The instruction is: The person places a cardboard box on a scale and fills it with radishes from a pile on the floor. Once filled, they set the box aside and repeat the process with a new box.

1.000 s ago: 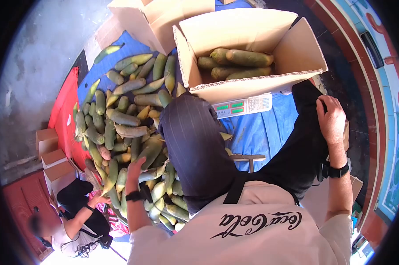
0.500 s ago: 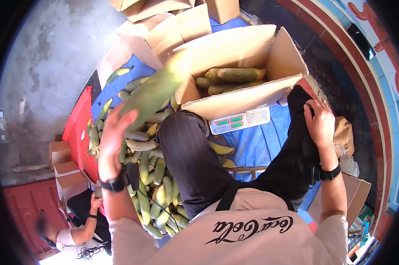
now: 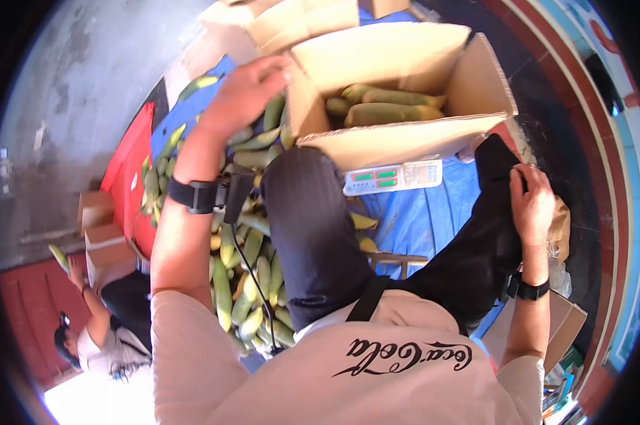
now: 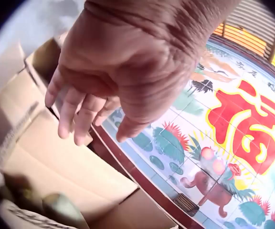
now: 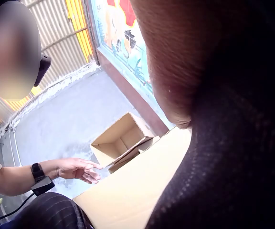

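In the head view my left hand (image 3: 245, 95) is at the left edge of the cardboard box (image 3: 405, 140), above the pile of green vegetables (image 3: 245, 297). The left wrist view shows the same hand (image 4: 123, 71) empty, its fingers loosely extended over the box (image 4: 66, 162). Inside the box lie several long green vegetables (image 3: 394, 113). The box stands over a scale (image 3: 393, 177) with lit green displays. My right hand (image 3: 532, 202) rests on the right knee; in the right wrist view it (image 5: 171, 62) is seen only in part, against dark cloth.
Other cardboard boxes (image 3: 302, 25) stand behind. A blue sheet (image 3: 419, 219) covers the floor, with red cloth (image 3: 132, 180) at the left. Another person (image 3: 111, 340) sits at the lower left, holding a green vegetable (image 3: 59, 258). A tiled wall (image 3: 628, 177) runs along the right.
My left hand reached the pile, carried a large green vegetable up towards the box, and is now empty at its edge. A vegetable lies at the front inside the box. The right hand stays on the knee.
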`<state>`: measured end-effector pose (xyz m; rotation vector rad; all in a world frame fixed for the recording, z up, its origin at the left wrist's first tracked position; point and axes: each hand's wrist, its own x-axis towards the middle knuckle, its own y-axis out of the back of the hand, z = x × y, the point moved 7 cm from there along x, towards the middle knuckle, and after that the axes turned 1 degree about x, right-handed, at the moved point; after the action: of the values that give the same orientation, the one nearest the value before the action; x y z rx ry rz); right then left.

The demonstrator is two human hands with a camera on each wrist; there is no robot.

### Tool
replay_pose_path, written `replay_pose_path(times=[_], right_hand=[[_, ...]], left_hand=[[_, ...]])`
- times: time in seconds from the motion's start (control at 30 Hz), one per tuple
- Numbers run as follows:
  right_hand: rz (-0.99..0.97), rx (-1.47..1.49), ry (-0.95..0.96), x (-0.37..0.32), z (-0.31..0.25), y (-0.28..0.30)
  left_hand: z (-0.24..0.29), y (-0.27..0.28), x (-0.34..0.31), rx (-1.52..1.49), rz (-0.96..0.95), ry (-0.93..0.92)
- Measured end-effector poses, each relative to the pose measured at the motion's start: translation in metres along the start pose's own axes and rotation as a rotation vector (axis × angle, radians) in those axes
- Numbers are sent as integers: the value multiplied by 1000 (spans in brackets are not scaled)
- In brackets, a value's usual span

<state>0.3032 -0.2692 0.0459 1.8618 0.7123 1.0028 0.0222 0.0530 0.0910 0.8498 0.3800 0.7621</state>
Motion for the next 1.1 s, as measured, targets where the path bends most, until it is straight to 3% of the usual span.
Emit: replay_pose_path(times=[0.07,0.17,0.23,0.27,0.4,0.47,0.53,0.63,0.7,0.77,0.8,0.87,0.9,0.93,0.97,1.0,1.1], right_hand=[[-27,-3,-2,0,5,-3],[-50,-24,-25,0,5,-3],[-61,-67,-26,-1,7,-5],[-74,-84,-32,-1,10,-7],[-96,-131,-46,0,8,-9],[-99,-140,-44,0,7,-12],[-98,-155,-46,2,4,-13],[-102,-152,-22,4,0,-13],[-96,-132,16,5,-7,-13],[-80,-96,37,7,-11,-12],[-71,-99,38,8,-12,-12],[-52,-80,35,9,-15,-13],[-43,-64,37,9,-17,-12],[-42,-70,39,10,-19,-11],[-42,-75,41,11,-19,-11],[-30,-69,55,10,-17,-10],[-31,-53,28,8,-8,-11]], left_hand=[[-37,22,-31,-56,-14,41],[-126,29,-100,-148,131,322],[-205,10,-158,82,112,418],[-207,0,-185,258,106,462],[-332,-89,-307,412,-270,752],[-336,-114,-349,343,-229,992],[-375,-152,-390,281,-208,1070],[-353,-169,-391,430,-193,1187],[-344,-172,-371,498,-190,1160],[-320,-172,-327,627,-439,1025],[-311,-168,-303,453,-365,977],[-277,-136,-247,293,-46,674],[-255,-111,-215,378,-182,754],[-226,-79,-188,184,140,537],[-204,-52,-167,81,312,341],[-168,-25,-147,-12,350,507],[-173,5,-114,-200,432,347]])
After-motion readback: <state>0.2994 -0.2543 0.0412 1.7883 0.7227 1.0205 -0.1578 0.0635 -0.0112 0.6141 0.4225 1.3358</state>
